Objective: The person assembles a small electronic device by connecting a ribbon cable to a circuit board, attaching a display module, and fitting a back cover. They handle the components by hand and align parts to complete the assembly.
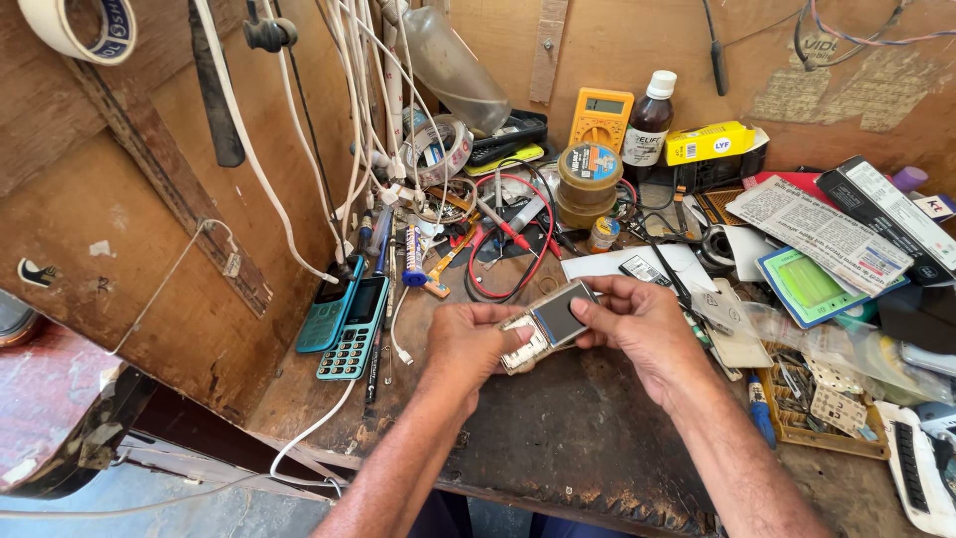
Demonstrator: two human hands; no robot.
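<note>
Both hands hold a small opened phone (550, 324) above the dark worn patch of the wooden workbench (558, 428). The phone is pale silver-grey with a dark rectangular screen facing up, tilted so its upper end points away to the right. The left hand (468, 344) pinches its lower end between thumb and fingers; the right hand (637, 324) pinches the upper end, thumb pressed beside the screen. Left of the grip, two teal keypad phones (344, 319) lean against the wooden wall.
</note>
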